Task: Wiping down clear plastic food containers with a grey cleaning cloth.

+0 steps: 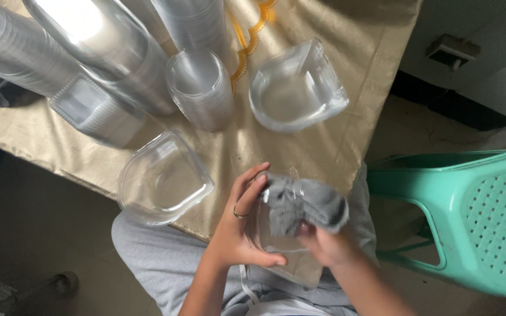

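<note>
While a clear tub (pixel 279 240) is held over the lap, just off the near edge of the desk (pixel 335 140), a grey cloth (pixel 303 205) is pressed into its mouth. The tub is gripped by the left hand (pixel 238 231), whose fingers (pixel 252 187) are curled around its rim, a ring being worn on one. The cloth is bunched in the right hand (pixel 326 243), the fingers closed on it. On the gold-covered desk two open tubs (pixel 162 181) (pixel 297 88) are set apart from each other, and behind them leaning stacks of lids (pixel 200 88) are seen. A green stool (pixel 469 216) stands beside the desk, to the right.
</note>
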